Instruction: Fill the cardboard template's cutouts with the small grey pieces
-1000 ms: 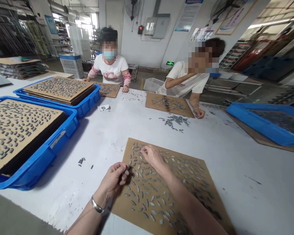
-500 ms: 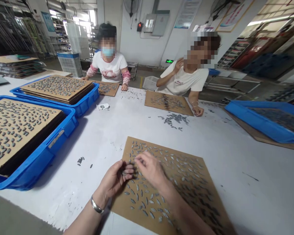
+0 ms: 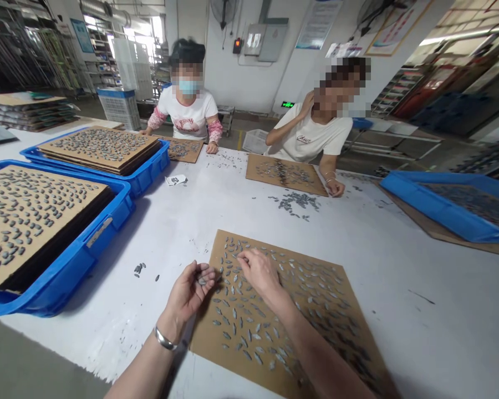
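Three blue trays (image 3: 77,266). Two co-workers (image 3: 189,119), two wall fans (image 3: 223,12), one exit sign (image 3: 288,104), one face mask (image 3: 188,87), one wide silver bangle (image 3: 164,338). Three brown boards (image 3: 208,341), one before each of three people. Grey pieces (image 3: 234,313) on the nearest board: probably over a hundred, an arm (image 3: 311,343) hiding some.

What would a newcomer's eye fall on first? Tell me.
Probably the brown board in the near middle, dotted with small grey pieces; the right hand is over its far left part, the left hand at its left edge. Then the blue trays at the left, holding stacked boards.
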Action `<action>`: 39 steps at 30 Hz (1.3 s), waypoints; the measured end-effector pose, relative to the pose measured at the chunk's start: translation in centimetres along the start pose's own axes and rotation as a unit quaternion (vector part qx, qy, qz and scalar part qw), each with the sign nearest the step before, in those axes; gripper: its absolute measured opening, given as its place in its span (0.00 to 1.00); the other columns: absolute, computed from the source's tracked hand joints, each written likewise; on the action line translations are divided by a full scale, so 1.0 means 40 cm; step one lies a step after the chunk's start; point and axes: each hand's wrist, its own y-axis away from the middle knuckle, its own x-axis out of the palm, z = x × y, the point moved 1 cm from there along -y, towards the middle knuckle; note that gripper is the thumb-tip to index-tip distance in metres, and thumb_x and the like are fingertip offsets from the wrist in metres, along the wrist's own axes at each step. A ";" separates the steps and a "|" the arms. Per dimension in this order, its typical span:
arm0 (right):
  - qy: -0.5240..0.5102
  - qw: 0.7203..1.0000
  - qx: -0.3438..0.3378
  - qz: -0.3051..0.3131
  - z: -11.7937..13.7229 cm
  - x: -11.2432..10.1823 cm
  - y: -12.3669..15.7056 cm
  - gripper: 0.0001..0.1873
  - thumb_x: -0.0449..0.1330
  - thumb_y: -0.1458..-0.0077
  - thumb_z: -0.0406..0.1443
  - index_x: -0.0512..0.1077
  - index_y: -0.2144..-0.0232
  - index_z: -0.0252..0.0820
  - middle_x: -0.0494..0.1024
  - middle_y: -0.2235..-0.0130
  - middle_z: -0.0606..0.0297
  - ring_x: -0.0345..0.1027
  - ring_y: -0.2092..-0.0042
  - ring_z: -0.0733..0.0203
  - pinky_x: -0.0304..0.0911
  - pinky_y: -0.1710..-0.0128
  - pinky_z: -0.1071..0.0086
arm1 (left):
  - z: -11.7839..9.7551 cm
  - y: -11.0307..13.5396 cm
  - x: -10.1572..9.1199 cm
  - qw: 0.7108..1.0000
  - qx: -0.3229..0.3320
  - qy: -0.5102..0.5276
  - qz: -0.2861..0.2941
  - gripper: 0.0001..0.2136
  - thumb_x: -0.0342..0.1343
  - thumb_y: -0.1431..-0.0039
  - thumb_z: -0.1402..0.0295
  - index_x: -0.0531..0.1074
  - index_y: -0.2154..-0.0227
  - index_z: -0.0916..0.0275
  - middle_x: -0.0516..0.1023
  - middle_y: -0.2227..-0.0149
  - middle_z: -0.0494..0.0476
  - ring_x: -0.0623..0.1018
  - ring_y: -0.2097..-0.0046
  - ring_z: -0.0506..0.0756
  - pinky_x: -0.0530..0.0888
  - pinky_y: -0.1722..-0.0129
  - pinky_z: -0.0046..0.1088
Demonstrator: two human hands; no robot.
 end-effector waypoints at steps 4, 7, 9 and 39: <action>0.035 0.999 0.011 0.025 -0.015 0.030 -0.050 0.10 0.58 0.33 0.34 0.81 0.62 0.43 0.83 0.57 0.58 0.76 0.55 0.55 0.63 0.56 0.67 | -0.005 0.004 0.004 1.000 -0.013 0.006 -0.019 0.09 0.56 0.32 0.69 0.75 0.66 0.70 0.79 0.67 0.63 0.80 0.66 0.51 0.80 0.63 0.24; 0.046 0.998 0.015 0.033 -0.005 0.046 -0.056 0.11 0.58 0.34 0.35 0.81 0.63 0.42 0.83 0.58 0.56 0.76 0.56 0.54 0.63 0.58 0.66 | -0.003 0.004 0.008 0.999 -0.023 0.011 -0.025 0.10 0.56 0.32 0.70 0.75 0.68 0.70 0.79 0.68 0.63 0.79 0.68 0.50 0.79 0.66 0.23; 0.050 0.998 0.019 0.037 0.003 0.050 -0.054 0.10 0.59 0.34 0.34 0.81 0.63 0.42 0.83 0.59 0.55 0.76 0.57 0.54 0.63 0.59 0.66 | -0.001 0.004 0.009 0.999 -0.027 0.015 -0.026 0.10 0.56 0.32 0.71 0.74 0.69 0.70 0.79 0.69 0.62 0.79 0.69 0.50 0.79 0.67 0.22; -0.197 0.970 -0.139 0.028 0.103 -0.055 0.169 0.12 0.53 0.33 0.35 0.77 0.62 0.45 0.80 0.62 0.61 0.74 0.59 0.56 0.67 0.56 0.67 | -0.029 0.024 0.028 0.998 0.042 -0.002 0.044 0.19 0.59 0.35 0.54 0.74 0.52 0.67 0.80 0.51 0.69 0.81 0.48 0.61 0.77 0.47 0.39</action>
